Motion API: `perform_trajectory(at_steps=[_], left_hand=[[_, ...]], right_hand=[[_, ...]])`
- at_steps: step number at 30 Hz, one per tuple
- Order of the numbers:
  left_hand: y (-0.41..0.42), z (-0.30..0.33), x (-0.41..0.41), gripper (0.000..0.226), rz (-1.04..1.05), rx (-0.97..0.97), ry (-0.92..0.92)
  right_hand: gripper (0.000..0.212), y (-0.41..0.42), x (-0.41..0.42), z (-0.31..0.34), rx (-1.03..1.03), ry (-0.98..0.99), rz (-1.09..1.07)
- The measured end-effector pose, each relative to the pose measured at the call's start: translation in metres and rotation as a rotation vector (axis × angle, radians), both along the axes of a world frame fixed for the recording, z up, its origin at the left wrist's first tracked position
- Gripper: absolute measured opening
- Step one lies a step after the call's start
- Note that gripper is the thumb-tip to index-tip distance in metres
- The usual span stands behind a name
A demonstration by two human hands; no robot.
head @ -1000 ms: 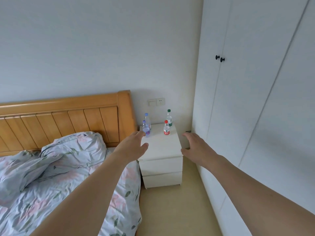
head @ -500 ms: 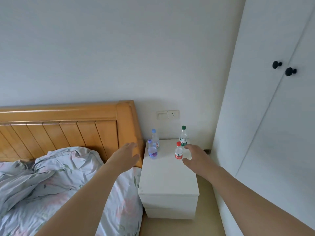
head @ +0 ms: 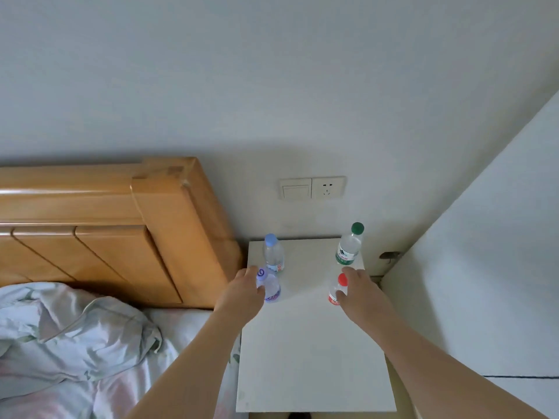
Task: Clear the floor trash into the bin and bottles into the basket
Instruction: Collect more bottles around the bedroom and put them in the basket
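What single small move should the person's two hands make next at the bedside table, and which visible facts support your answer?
Probably close both hands and lift. The left hand sits against the purple-labelled bottle and the right hand is wrapping the red-capped bottle, both upright on the white nightstand. The blue-capped bottle and green-capped bottle behind stand untouched, so they can wait.

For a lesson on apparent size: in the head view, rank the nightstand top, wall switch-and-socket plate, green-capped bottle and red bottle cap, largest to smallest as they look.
1. nightstand top
2. wall switch-and-socket plate
3. green-capped bottle
4. red bottle cap

The plate and the bottle look near in area, so their order is unsure.
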State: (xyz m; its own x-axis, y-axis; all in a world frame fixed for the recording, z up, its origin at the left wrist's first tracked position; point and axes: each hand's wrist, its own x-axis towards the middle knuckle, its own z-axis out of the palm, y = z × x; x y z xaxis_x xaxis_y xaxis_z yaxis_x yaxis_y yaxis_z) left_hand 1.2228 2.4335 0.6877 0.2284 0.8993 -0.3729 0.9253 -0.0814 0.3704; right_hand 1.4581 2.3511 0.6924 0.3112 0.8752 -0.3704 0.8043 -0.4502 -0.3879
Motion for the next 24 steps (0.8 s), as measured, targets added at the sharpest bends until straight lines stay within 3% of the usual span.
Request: perform_trajectory(at_steps=[5,11,17,24], left_hand=[[0.051,-0.074,0.023,0.045,-0.065,0.014,0.043],[0.049,-0.119,0.014,0.028,-0.067,0.001,0.019],[0.031,-0.086,0.003,0.02,0.101,-0.042,-0.042],[-0.067,0.003,-0.039,0.015,0.246,0.003,-0.045]], right_hand=[[0.057,0.063,0.008,-0.077,-0.114,0.004,-0.05],[0.024,0.07,0.012,-0.119,-0.125,-0.011,-0.031],[0.02,0.047,0.001,-0.089,-0.042,0.106,-0.004],[0.028,0.005,-0.046,-0.009,0.068,0.209,0.194]])
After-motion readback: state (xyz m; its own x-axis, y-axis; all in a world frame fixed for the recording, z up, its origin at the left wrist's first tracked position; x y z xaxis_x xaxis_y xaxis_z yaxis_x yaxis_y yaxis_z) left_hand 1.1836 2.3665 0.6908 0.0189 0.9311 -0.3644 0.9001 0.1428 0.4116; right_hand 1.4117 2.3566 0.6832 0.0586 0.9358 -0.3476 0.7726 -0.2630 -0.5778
